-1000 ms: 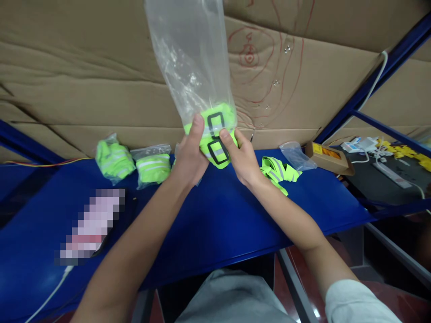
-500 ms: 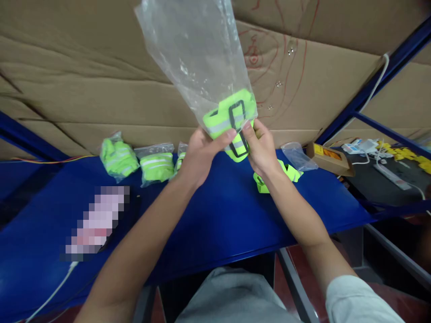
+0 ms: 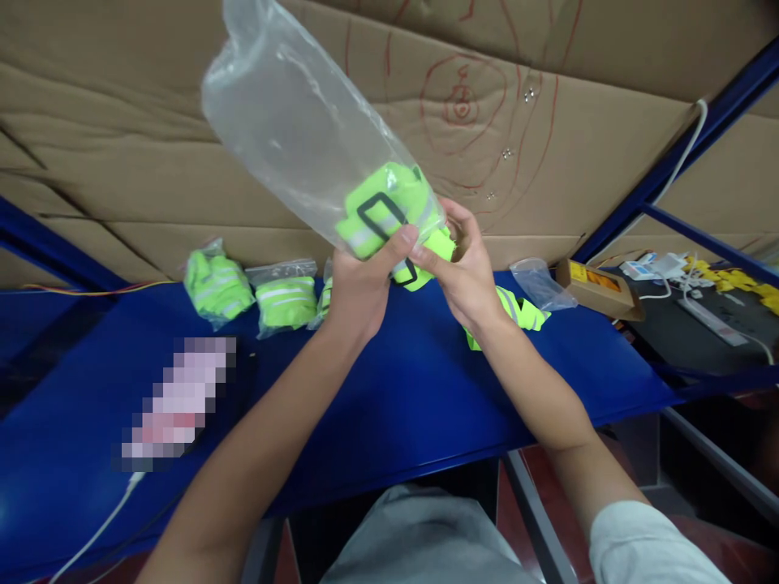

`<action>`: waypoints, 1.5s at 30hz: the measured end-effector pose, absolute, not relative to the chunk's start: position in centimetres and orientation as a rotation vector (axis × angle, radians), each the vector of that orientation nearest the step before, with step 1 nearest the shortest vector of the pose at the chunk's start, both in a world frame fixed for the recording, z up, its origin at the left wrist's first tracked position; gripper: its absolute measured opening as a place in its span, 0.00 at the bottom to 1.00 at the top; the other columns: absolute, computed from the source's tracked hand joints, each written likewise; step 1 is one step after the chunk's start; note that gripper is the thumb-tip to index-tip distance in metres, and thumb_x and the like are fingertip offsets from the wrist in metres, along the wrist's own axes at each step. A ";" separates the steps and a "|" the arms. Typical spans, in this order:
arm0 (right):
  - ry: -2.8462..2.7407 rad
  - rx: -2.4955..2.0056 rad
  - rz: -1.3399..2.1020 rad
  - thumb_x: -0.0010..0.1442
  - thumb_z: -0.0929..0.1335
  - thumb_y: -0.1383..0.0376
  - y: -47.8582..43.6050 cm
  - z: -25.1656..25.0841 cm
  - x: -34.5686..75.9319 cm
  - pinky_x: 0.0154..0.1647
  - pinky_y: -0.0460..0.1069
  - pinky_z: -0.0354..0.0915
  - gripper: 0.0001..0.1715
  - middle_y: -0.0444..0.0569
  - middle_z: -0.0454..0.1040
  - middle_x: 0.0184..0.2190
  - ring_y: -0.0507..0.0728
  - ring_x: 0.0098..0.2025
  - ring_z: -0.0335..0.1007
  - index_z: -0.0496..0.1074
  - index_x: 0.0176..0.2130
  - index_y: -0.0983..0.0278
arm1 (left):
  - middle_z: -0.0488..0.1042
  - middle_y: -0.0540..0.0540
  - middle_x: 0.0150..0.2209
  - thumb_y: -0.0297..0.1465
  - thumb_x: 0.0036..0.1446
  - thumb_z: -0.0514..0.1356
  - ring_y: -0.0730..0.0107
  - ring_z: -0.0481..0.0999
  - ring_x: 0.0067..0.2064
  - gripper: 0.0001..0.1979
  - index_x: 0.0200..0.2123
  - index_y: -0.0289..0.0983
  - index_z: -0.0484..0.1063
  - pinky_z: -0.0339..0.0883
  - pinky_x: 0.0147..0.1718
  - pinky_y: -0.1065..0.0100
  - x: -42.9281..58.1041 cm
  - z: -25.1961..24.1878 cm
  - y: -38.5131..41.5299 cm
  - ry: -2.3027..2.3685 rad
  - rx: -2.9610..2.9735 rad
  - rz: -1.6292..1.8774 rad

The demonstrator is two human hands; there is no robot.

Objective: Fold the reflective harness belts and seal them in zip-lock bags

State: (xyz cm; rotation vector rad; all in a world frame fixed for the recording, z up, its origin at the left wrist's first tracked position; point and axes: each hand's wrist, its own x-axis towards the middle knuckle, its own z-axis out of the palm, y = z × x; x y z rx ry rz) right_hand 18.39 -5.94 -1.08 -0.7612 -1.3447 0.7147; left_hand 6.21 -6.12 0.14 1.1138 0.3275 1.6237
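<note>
A clear plastic bag (image 3: 286,122) slants up to the left from my two hands, over the blue table. Inside its lower end lies most of a folded neon-yellow reflective belt (image 3: 389,195) with grey stripes and a black rectangular buckle. Part of the belt sticks out of the bag's mouth. My left hand (image 3: 362,296) is closed on bag and belt, thumb on top near the buckle. My right hand (image 3: 466,272) pinches the belt and the bag's edge at the mouth; its lower fingers are hidden behind. Another reflective belt (image 3: 523,310) lies loose behind my right forearm.
Bagged belts (image 3: 286,300) stand along the cardboard wall (image 3: 122,178) at the left. A blurred-out object (image 3: 182,397) with a white cable lies at the front left. At the right are an empty bag (image 3: 541,284), a cardboard box (image 3: 600,288) and a power strip (image 3: 712,320).
The bag's far end has swung left and down. Belt and buckle have tilted with it and shifted left. Both hands keep their hold, close together.
</note>
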 end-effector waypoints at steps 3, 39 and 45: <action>-1.232 -0.831 0.692 0.50 0.79 0.45 -6.0 -1.5 17.7 0.62 0.55 0.72 0.40 0.49 0.72 0.56 0.60 0.61 0.71 0.62 0.52 0.56 | 0.81 0.45 0.51 0.37 0.55 0.73 0.54 0.76 0.61 0.18 0.47 0.39 0.77 0.72 0.61 0.57 6.7 -0.3 -6.2 0.351 1.018 1.568; -1.980 -1.042 0.135 0.65 0.72 0.55 -5.7 1.7 24.2 0.48 0.53 0.70 0.11 0.47 0.77 0.37 0.57 0.40 0.74 0.78 0.43 0.59 | 0.70 0.40 0.18 0.73 0.52 0.37 0.55 0.74 0.25 0.54 0.37 0.34 0.82 0.67 0.31 0.56 1.7 0.7 -2.2 0.944 1.387 0.634; -1.876 -1.222 0.524 0.64 0.71 0.46 -4.6 -1.8 23.3 0.24 0.45 0.56 0.29 0.42 0.67 0.17 0.49 0.21 0.61 0.69 0.23 0.63 | 0.79 0.39 0.50 0.55 0.51 0.70 0.48 0.77 0.54 0.37 0.57 0.38 0.75 0.66 0.57 0.53 -0.1 -1.1 -1.7 0.982 1.899 1.125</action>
